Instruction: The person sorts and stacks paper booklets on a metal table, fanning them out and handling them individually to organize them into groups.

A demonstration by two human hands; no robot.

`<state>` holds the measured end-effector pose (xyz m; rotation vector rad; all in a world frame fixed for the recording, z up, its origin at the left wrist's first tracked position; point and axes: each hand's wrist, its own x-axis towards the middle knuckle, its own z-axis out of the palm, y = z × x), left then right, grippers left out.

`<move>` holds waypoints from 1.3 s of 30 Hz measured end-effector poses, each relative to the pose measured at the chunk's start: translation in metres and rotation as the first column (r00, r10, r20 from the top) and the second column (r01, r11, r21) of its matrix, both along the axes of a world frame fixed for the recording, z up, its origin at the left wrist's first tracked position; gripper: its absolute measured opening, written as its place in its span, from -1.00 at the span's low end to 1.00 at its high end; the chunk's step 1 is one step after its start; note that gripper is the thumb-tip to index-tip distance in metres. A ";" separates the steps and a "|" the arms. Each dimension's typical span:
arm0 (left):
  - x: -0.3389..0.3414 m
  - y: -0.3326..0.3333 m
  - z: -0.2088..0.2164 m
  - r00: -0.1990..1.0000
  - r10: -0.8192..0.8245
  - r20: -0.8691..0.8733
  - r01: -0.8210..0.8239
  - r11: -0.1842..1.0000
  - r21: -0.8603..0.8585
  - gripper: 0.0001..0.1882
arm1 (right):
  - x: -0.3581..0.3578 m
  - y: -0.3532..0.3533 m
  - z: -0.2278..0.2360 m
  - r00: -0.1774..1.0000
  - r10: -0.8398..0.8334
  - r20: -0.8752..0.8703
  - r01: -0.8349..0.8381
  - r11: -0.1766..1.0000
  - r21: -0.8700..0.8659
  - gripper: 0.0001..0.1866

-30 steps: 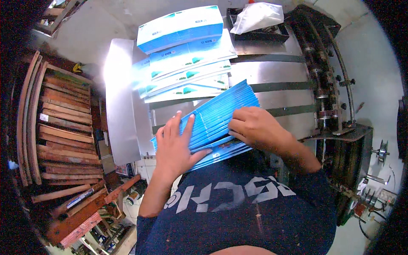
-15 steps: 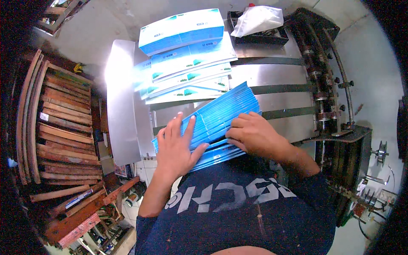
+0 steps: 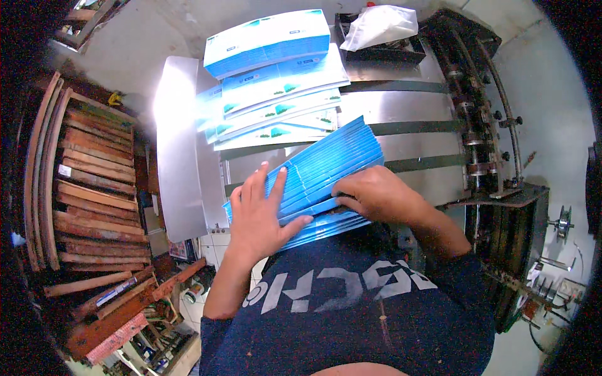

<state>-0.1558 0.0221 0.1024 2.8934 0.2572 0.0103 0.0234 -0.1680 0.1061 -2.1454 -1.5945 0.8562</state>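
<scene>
A fanned stack of blue printed sheets (image 3: 323, 163), overlapping like steps, lies slantwise at the table's near edge, close against my body. My left hand (image 3: 258, 216) rests flat across its left part, fingers spread and thumb apart. My right hand (image 3: 376, 195) has its fingers curled at the right side of the fan, with thumb and forefinger pinching the edge of a sheet. A gap shows below that edge, between it and the nearest sheets. My right fingertips are partly hidden.
Behind the fan lie overlapping piles of white and blue printed sheets (image 3: 282, 84), a thick stack (image 3: 266, 53) on top. A black tray (image 3: 382, 55) holding a white plastic bag (image 3: 381, 28) sits farther back. Machine rollers (image 3: 465, 119) edge the metal table's right. A wooden slatted rack (image 3: 97, 188) stands left.
My right hand's fingers have shifted slightly at the fan's edge, and the gap between the sheets there looks different. My left hand stays almost where it was.
</scene>
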 end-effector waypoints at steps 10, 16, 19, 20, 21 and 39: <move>0.001 0.003 0.000 0.998 0.046 -0.044 -0.048 0.998 -0.043 -0.14 | 0.008 0.001 -0.002 0.996 0.015 -0.091 -0.009 0.998 0.067 -0.87; 0.001 0.001 0.000 0.996 0.056 -0.064 -0.060 0.996 -0.059 -0.12 | 0.009 0.010 -0.002 0.994 0.104 -0.029 -0.103 0.994 0.037 -0.79; -0.001 0.006 0.005 0.995 0.026 -0.093 -0.040 0.988 -0.152 -0.09 | 0.000 0.014 -0.013 0.972 0.175 0.157 -0.195 0.973 0.124 -0.75; -0.003 0.015 0.003 0.998 -0.012 -0.059 -0.001 0.976 -0.216 -0.10 | 0.000 0.011 -0.017 0.972 0.179 0.151 -0.203 0.965 0.168 -0.75; -0.006 0.025 0.002 0.999 -0.039 -0.025 0.031 0.961 -0.274 -0.12 | 0.001 0.010 -0.021 0.971 0.191 0.142 -0.218 0.952 0.217 -0.75; -0.043 0.080 -0.030 0.998 0.013 0.054 0.046 0.350 -0.935 -0.17 | 0.053 0.011 0.042 0.884 0.096 0.458 -0.103 0.995 -0.011 -0.84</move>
